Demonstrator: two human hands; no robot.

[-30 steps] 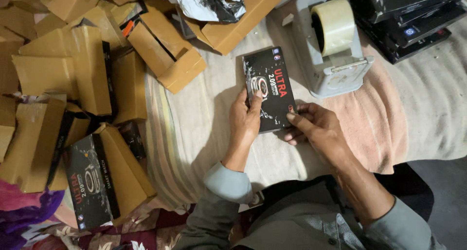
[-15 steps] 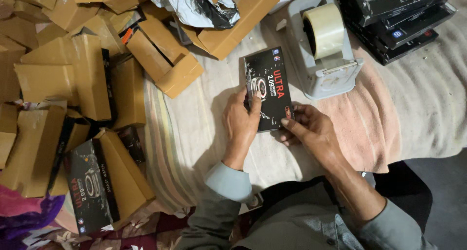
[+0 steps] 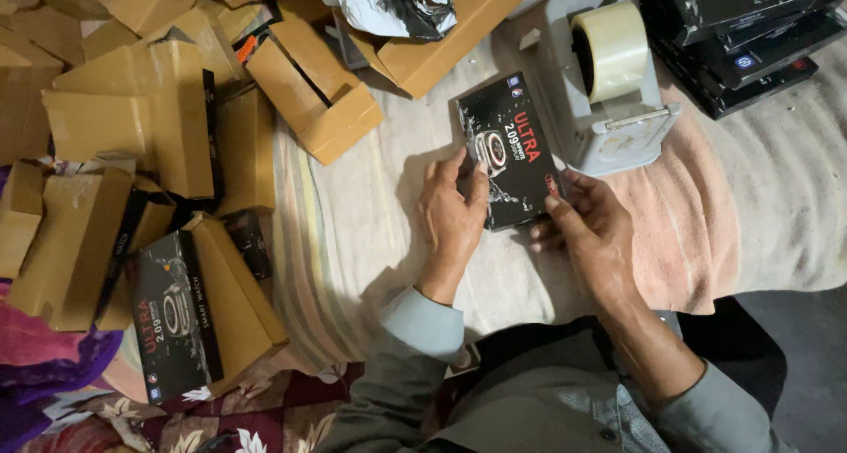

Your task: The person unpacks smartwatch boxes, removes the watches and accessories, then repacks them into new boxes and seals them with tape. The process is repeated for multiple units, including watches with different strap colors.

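A flat black product box (image 3: pixel 519 134) with a picture of a watch and red lettering is held over the cloth-covered surface. My left hand (image 3: pixel 452 219) grips its left edge, thumb and fingers on the near corner. My right hand (image 3: pixel 593 232) holds its lower right corner with the fingertips. A grey tape dispenser (image 3: pixel 609 100) with a roll of clear tape stands just right of the box, almost touching it.
A heap of brown cardboard cartons (image 3: pixel 150 127) fills the left side, one with a black box (image 3: pixel 172 316) half inside. Crumpled silver wrap (image 3: pixel 388 3) lies on a carton at top. A stack of black boxes (image 3: pixel 750 38) sits top right. A pink towel (image 3: pixel 679 215) covers the right.
Both hands and the black box have stayed together with only a slight shift; the right fingers have moved up to the box's lower right corner.
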